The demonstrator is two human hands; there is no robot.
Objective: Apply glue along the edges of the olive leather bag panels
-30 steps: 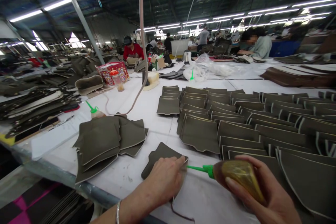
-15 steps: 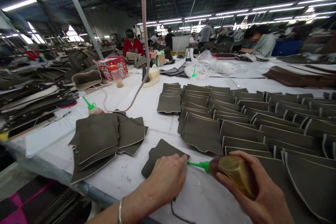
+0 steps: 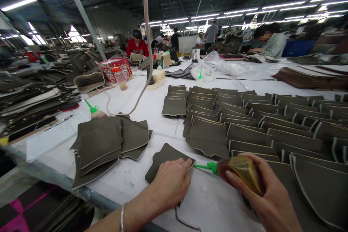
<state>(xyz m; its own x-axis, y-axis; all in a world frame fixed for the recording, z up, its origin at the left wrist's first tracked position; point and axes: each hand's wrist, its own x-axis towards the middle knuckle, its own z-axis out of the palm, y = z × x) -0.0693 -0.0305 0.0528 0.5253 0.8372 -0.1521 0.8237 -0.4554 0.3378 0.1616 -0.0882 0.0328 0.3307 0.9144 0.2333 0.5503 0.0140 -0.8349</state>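
My right hand (image 3: 268,194) is wrapped around a squeeze bottle (image 3: 241,174) of yellow-brown glue, tipped onto its side. Its thin green nozzle (image 3: 205,166) points left and meets the right-hand edge of a dark olive leather piece (image 3: 165,157). Over that piece lies my left hand (image 3: 172,181), fingers bent together and gripping it near the same edge; the thumb is hidden. A loose pile of similar leather pieces (image 3: 100,137) lies to the left. Overlapping rows of leather pieces (image 3: 208,136) with pale edges spread across the right side.
A second green-tipped bottle (image 3: 95,110) stands behind the pile, near paper sheets (image 3: 51,139). A hose (image 3: 146,43) hangs down to the table. Further back are a red patterned bag (image 3: 114,69), an orange-lidded jar (image 3: 119,78), plastic wrap (image 3: 217,66) and several people at work.
The whole view shifts slightly. The bottle, the leather piece and both hands keep nearly the same places, with the nozzle still at the piece's edge.
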